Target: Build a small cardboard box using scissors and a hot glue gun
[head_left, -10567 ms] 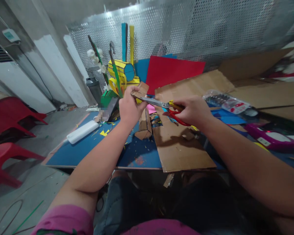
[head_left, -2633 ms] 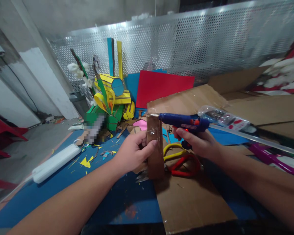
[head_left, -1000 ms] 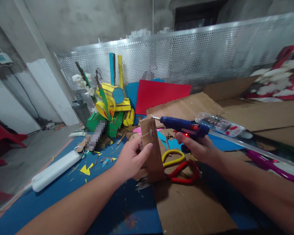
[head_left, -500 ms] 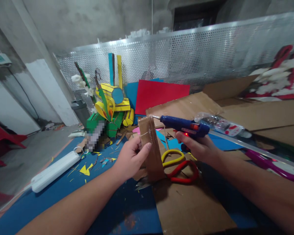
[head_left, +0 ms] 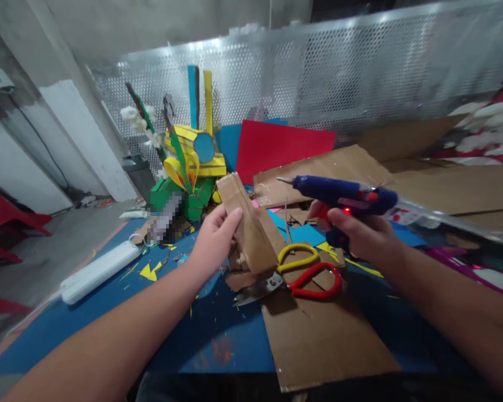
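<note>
My left hand [head_left: 214, 237] grips a folded brown cardboard piece [head_left: 249, 223] and holds it tilted above the table. My right hand [head_left: 360, 237] is wrapped round the handle of a blue hot glue gun [head_left: 343, 192] with a red light lit. The gun's nozzle points left and stands a short way to the right of the cardboard piece, not touching it. Scissors with one yellow and one red handle loop [head_left: 302, 273] lie on a flat cardboard sheet [head_left: 322, 340] just below both hands.
A blue table top [head_left: 109, 312] carries paper scraps and a white power strip [head_left: 98, 271] at the left. A yellow, green and blue paper model [head_left: 190, 167] stands behind, with a red sheet [head_left: 283, 148] and large cardboard sheets [head_left: 423, 178]. Red chairs [head_left: 4, 223] stand far left.
The glue gun has pulled back to the right, away from the cardboard piece's top edge. My left hand has tilted the cardboard piece further over. The scissors, held in the earliest frame, lie on the table.
</note>
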Action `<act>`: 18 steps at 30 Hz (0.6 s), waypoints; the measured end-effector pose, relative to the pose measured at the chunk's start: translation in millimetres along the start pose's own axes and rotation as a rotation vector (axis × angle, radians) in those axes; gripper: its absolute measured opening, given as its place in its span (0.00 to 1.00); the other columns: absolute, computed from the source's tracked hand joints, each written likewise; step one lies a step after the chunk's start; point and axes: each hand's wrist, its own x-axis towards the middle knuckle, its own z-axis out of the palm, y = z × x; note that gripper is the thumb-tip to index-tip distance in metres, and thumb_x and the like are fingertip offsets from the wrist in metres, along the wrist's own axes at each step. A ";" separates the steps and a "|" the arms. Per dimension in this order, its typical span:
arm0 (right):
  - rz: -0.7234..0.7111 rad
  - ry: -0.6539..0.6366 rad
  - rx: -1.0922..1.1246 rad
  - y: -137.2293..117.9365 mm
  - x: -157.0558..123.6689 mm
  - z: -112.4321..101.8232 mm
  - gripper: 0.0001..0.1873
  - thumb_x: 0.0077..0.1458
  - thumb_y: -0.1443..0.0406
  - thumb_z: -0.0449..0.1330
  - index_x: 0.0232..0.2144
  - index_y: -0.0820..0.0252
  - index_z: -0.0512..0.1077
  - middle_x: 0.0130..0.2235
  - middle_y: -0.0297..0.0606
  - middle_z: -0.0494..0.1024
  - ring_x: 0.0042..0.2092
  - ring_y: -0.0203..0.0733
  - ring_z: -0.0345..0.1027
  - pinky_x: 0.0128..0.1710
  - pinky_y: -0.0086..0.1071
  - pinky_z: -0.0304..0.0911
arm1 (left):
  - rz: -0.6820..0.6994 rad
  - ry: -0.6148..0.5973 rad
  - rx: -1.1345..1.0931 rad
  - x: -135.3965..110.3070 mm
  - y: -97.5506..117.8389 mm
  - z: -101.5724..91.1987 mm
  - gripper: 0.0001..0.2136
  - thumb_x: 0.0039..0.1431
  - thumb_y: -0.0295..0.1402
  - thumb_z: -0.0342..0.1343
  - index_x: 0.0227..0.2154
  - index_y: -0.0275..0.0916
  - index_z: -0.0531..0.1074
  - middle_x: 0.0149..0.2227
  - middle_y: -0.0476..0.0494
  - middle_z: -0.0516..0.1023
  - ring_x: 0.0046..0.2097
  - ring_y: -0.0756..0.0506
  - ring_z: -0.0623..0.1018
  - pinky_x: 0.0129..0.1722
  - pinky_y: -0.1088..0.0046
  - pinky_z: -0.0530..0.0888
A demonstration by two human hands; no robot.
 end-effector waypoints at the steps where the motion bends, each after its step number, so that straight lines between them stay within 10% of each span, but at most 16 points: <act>1: 0.023 -0.056 0.070 1.5 -3.0 -1.6 0.27 0.67 0.39 0.66 0.42 0.55 0.85 0.35 0.40 0.81 0.29 0.40 0.67 0.28 0.36 0.66 | -0.021 0.041 -0.010 3.8 -1.2 -1.9 0.16 0.66 0.49 0.67 0.44 0.41 0.80 0.36 0.48 0.82 0.31 0.49 0.76 0.26 0.76 0.68; 8: 0.241 -0.480 0.087 9.0 -16.5 5.3 0.24 0.59 0.44 0.75 0.40 0.58 0.83 0.33 0.42 0.86 0.35 0.48 0.80 0.32 0.37 0.74 | -0.100 0.083 -0.055 13.1 -8.9 -6.2 0.10 0.69 0.41 0.64 0.38 0.39 0.79 0.31 0.49 0.78 0.27 0.52 0.71 0.27 0.76 0.67; 18: 0.265 -0.494 0.008 9.2 -17.2 9.1 0.24 0.61 0.44 0.72 0.38 0.59 0.85 0.33 0.45 0.86 0.33 0.49 0.80 0.32 0.38 0.75 | -0.161 0.089 -0.108 12.0 -3.7 0.0 0.08 0.72 0.33 0.61 0.34 0.39 0.77 0.27 0.50 0.74 0.24 0.53 0.67 0.25 0.75 0.60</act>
